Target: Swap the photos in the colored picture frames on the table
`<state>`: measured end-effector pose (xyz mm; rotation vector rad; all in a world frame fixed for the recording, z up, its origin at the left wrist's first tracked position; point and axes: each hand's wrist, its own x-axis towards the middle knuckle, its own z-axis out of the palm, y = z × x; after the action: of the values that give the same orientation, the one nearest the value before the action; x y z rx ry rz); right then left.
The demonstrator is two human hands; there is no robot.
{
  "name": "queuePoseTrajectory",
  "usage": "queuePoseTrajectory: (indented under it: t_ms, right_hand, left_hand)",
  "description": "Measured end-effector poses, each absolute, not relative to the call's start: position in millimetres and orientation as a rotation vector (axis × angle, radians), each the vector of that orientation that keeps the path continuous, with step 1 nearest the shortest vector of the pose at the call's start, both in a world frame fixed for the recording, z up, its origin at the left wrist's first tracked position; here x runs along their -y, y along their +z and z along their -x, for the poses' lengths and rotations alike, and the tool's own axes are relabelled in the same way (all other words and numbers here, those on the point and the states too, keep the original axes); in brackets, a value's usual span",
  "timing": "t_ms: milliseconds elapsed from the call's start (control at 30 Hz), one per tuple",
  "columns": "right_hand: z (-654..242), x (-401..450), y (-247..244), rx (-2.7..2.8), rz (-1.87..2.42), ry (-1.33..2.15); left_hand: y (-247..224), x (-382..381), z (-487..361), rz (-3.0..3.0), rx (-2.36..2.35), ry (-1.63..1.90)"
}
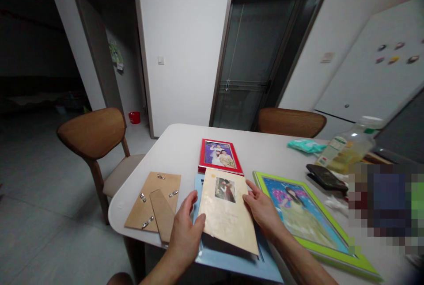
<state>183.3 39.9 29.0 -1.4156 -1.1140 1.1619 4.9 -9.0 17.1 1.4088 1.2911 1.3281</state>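
A cream paper sheet (227, 221) with a small printed picture near its top is tilted above a light-blue picture frame (212, 256), covering most of it. My right hand (263, 207) grips the sheet's right edge, thumb on top. At the left edge is my left hand (187, 232), thumb and fingers apart; the thumb tip is at the paper. Left of that hand, a brown backing board (139, 207) with metal clips and a stand leg lies on the table. Behind the sheet, a red picture frame (239, 163) holds a photo.
A green picture frame (331, 249) lies on the white table (265, 150) at right. Beyond it are a black phone (326, 178), a plastic bottle (347, 146) and a teal packet (306, 146). Wooden chairs stand at left (96, 132) and behind (291, 121).
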Motion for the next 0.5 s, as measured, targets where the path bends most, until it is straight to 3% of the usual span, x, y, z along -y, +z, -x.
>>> queuePoseTrajectory:
  t_ms: [233, 500]
  right_hand:
    - [-195, -51, 19, 1.542, 1.734, 0.760]
    - [-195, -54, 15, 1.847, 1.867, 0.374]
  left_hand:
    - [7, 11, -8, -2.058, -1.379, 0.866]
    - [8, 12, -6, -2.217, -1.361, 0.701]
